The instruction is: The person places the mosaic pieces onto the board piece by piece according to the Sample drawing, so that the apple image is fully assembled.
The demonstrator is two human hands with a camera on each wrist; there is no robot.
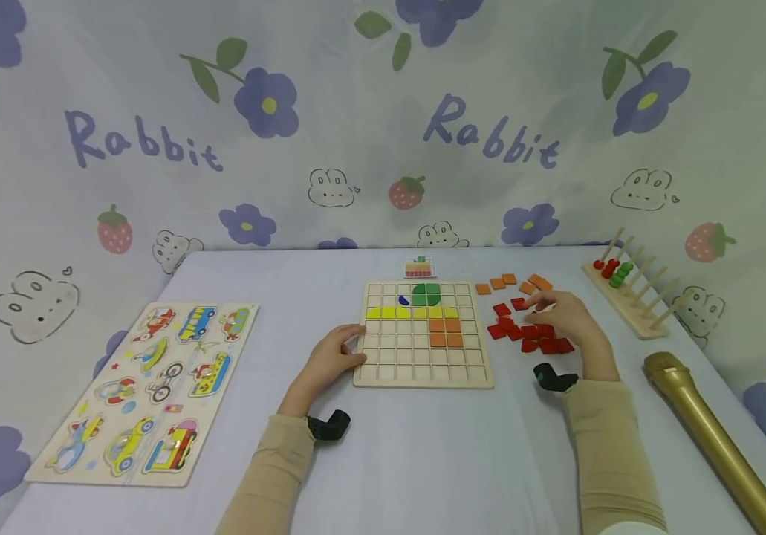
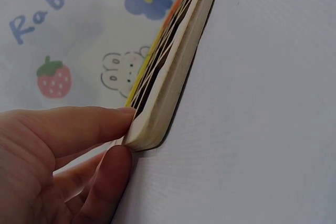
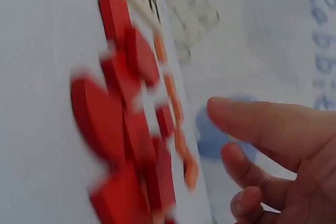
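Note:
My left hand (image 1: 330, 357) rests at the left edge of a wooden grid board (image 1: 423, 370), its index finger and thumb spread along the rim. In the left wrist view the fingertips touch the board's pale border (image 2: 173, 85). On the grid lie yellow tiles (image 1: 401, 313) in a row, an orange square block (image 1: 446, 333), green tiles (image 1: 426, 294) and a blue piece (image 1: 403, 301). My right hand (image 1: 559, 316) is over the loose red tiles (image 1: 519, 334), thumb and index apart. Nothing shows between its fingers (image 3: 252, 124).
A small picture card (image 1: 419, 267) lies behind the board. Loose orange tiles (image 1: 483, 288) lie behind the red ones. To the right are a bead-peg rack (image 1: 630, 297) and a gold microphone (image 1: 710, 431). A vehicle puzzle board (image 1: 148, 394) occupies the left side.

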